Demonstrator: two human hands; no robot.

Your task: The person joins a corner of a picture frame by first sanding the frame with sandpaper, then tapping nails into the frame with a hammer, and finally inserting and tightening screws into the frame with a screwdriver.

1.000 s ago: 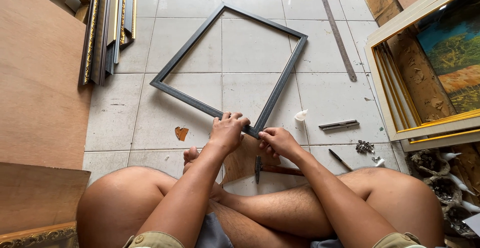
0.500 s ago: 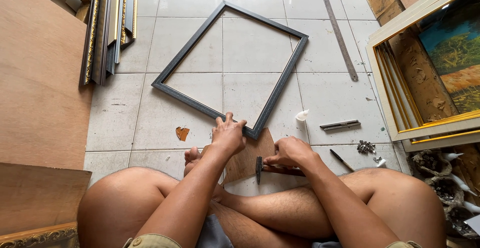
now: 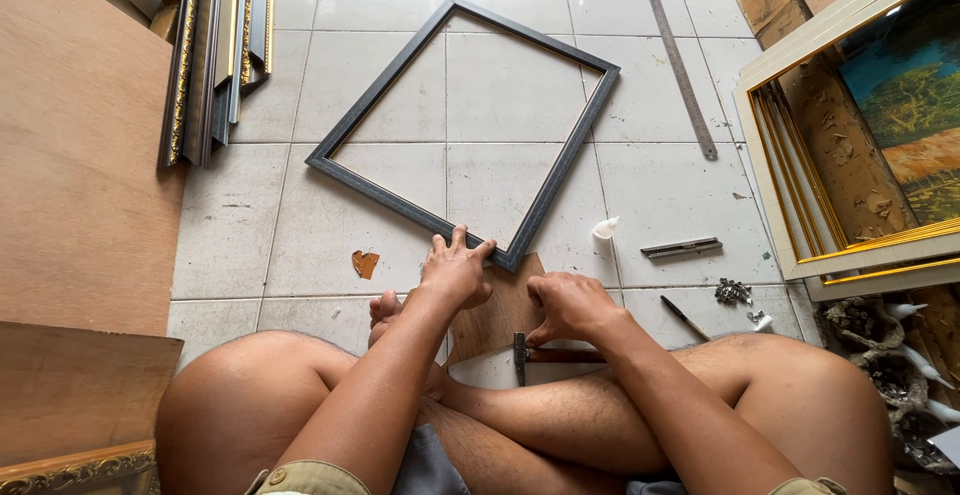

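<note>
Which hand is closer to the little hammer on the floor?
Right. The right hand rests just above the hammer, fingers touching its handle. The left hand is farther up, on the dark frame corner.

Left hand (image 3: 455,270) presses frame (image 3: 462,125) corner; right hand (image 3: 570,305) grips hammer (image 3: 545,353).

Left hand (image 3: 455,270) flat, fingers spread, palm down. Right hand (image 3: 568,305) curled, knuckles up. Legs crossed.
</note>
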